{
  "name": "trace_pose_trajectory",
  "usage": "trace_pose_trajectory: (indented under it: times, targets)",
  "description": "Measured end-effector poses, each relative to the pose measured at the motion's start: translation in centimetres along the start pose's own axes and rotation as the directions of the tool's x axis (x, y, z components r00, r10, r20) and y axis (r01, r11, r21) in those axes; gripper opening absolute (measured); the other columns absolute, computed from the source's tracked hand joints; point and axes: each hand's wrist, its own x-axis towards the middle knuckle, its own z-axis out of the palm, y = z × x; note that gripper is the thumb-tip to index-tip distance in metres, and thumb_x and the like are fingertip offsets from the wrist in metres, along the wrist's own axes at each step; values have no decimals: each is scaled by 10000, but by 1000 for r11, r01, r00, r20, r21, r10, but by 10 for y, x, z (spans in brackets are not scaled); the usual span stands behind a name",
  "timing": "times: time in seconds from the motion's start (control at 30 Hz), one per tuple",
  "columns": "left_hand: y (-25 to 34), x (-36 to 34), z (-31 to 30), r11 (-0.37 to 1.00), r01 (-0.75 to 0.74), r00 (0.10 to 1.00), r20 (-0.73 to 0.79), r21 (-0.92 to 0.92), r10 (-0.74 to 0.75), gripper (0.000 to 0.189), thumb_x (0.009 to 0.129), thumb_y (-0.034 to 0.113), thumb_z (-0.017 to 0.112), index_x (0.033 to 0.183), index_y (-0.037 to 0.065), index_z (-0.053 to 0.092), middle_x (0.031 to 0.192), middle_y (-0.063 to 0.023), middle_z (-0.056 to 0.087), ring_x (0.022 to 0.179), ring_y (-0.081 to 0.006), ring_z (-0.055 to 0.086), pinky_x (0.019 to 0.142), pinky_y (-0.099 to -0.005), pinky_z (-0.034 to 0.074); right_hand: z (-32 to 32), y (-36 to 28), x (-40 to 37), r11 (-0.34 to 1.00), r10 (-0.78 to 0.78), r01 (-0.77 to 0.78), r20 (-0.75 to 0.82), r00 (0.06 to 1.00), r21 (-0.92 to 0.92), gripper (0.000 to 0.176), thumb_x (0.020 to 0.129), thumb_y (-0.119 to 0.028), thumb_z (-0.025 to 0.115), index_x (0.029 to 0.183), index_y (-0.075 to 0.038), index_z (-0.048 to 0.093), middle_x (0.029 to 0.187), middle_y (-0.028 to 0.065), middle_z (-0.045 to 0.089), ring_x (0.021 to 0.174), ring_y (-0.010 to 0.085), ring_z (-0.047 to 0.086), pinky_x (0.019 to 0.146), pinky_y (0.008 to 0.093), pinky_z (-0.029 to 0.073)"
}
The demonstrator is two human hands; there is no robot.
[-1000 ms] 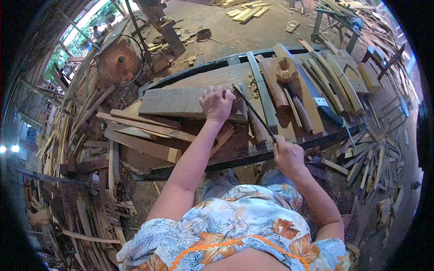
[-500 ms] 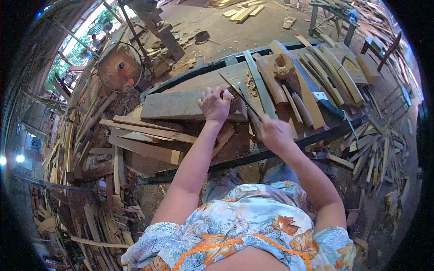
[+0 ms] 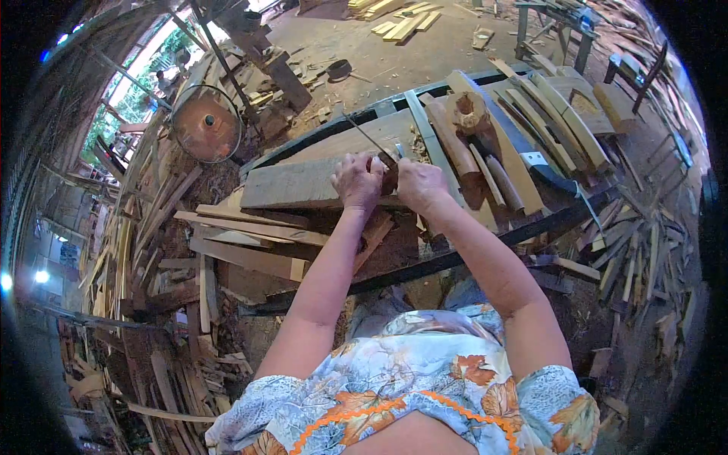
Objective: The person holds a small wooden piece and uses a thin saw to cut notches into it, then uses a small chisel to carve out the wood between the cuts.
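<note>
A thin dark file-like tool (image 3: 367,136) slants across the bench, its lower end inside my closed right hand (image 3: 422,184). Beside it, my left hand (image 3: 358,180) is closed around a small reddish-brown wooden piece (image 3: 377,164), mostly hidden by the fingers. The two hands are close together, and the tool passes over the held piece. Below my left hand lies a thick grey-brown board (image 3: 284,184), whose right end is partly covered by the hands. Wood shavings (image 3: 416,144) lie just beyond my right hand.
A long blue-grey bar (image 3: 434,140), a hollowed wooden block (image 3: 468,112) and a black-handled saw (image 3: 547,176) lie to the right. Loose slats (image 3: 254,226) are at the left. A round-framed fan-like object (image 3: 206,123) stands at the back left.
My right hand has moved up and left, close to my left hand, and the tool has slid up and left with it. The whole view has shifted slightly.
</note>
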Motion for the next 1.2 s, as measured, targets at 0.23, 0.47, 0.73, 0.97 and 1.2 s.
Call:
trace_pose_trajectory:
  times: [0.23,0.47,0.73,0.97,1.2]
  targets:
    - [-1,-4,5,999,-29,996,-82,-23,27,271,825,391,531,877,152,647,965,-100,570,962,-309,532,828,-481,381,-22,40,-110,996,71,-75,74,995,53,151,880,-180,492,958,-61,544,695,209,617,692,395,620,624,490,473]
    - [0,-3,1,999,-29,999,-26,15,30,254,817,376,538,900,166,654,957,-95,568,953,-298,535,814,-471,384,-37,34,-100,999,40,-37,123,992,-23,113,859,-123,478,900,-24,515,723,222,638,695,380,650,597,473,506]
    - [1,-1,2,999,22,1000,0,30,-22,255,827,365,514,891,159,650,955,-100,574,955,-302,542,813,-473,390,7,4,1,1000,-10,9,14,1000,9,161,847,-157,482,874,-14,552,792,225,645,784,390,643,695,462,505]
    - [5,-3,2,999,21,998,-53,33,-19,253,824,338,510,880,136,652,967,-103,579,983,-302,534,826,-473,394,-22,50,-118,999,23,-24,7,1000,41,136,822,-174,547,855,-47,511,680,200,623,674,392,631,603,474,493]
    - [4,-1,3,997,-10,999,-41,71,12,233,821,292,505,902,112,629,968,-104,577,983,-305,525,827,-479,394,-59,49,-157,991,7,1,-56,998,137,135,869,-196,536,866,-65,507,617,188,586,624,388,611,550,481,461]
